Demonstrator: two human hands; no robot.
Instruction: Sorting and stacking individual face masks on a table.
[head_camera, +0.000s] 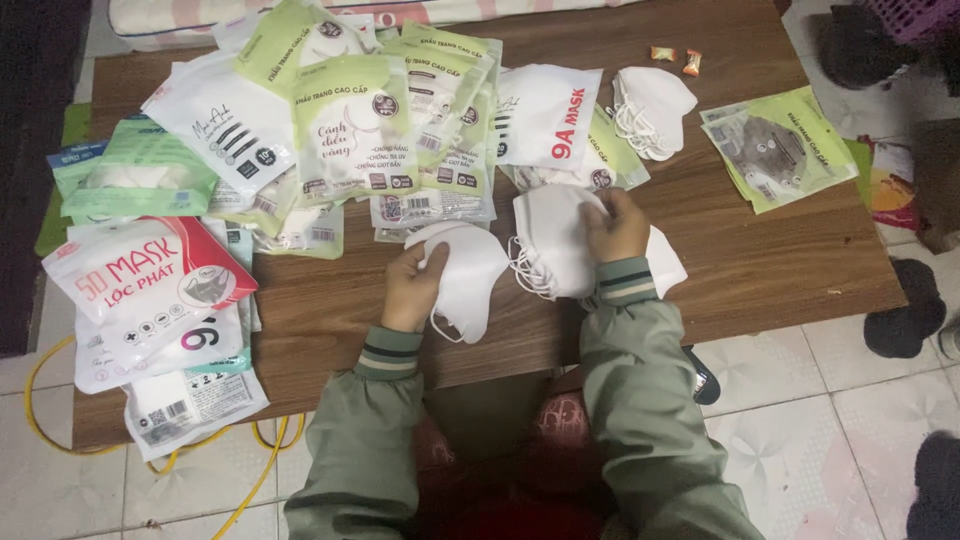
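Your left hand (412, 285) is closed on one white mask (465, 275), thumb over its upper edge, with an ear loop hanging off below toward the table's near edge. Your right hand (617, 226) presses down on a stack (555, 245) of white masks and pinches its top layer; the loops bunch out on the stack's left side, just beside the single mask.

That is where I judge the trouble could come: if you pull the two apart quickly, the dangling loop may catch in the bunched loops and drag extra masks off the stack. The single mask also sits near the front edge of the table (760, 270), so a loose grip could let it slide to the tiled floor.

Beyond your hands, green packets (352, 130) overlap in a heap just behind the stack, touching a white pack (548, 115) with red lettering. A second small pile (652, 110) of loose masks lies further back, right. A lone green packet (780, 150) sits well apart on the right. Red-and-white bags (150, 275) crowd the left side and overhang the edge, leaving bare wood only directly before you. Two wrapped sweets (677, 58) lie at the far edge.
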